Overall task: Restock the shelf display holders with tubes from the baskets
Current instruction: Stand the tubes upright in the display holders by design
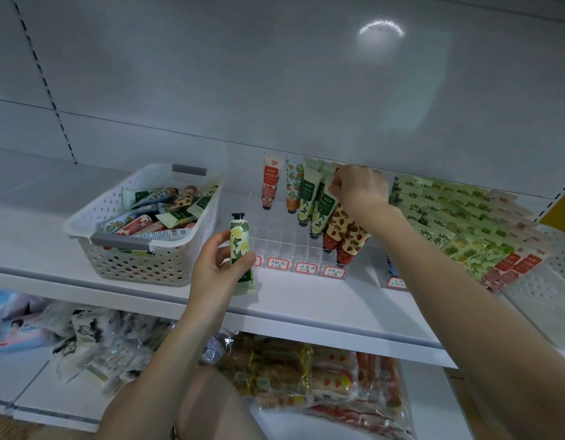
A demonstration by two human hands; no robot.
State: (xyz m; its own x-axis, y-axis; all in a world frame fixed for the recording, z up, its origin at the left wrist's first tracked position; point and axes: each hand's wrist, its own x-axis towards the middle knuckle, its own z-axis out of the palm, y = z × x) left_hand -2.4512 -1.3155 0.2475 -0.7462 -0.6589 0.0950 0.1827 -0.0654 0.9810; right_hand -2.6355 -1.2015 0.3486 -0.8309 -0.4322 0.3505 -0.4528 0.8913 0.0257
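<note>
green tube [241, 249] upright in left hand [216, 269], fingers curled round it, near white basket [141, 223]. right hand [359, 188] pinches tube top in clear holder [284, 241].

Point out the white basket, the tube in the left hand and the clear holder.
white basket [141, 265]: head view, front wall.
tube [239, 237]: head view, printed body.
clear holder [284, 240]: head view, empty front cells.
</note>
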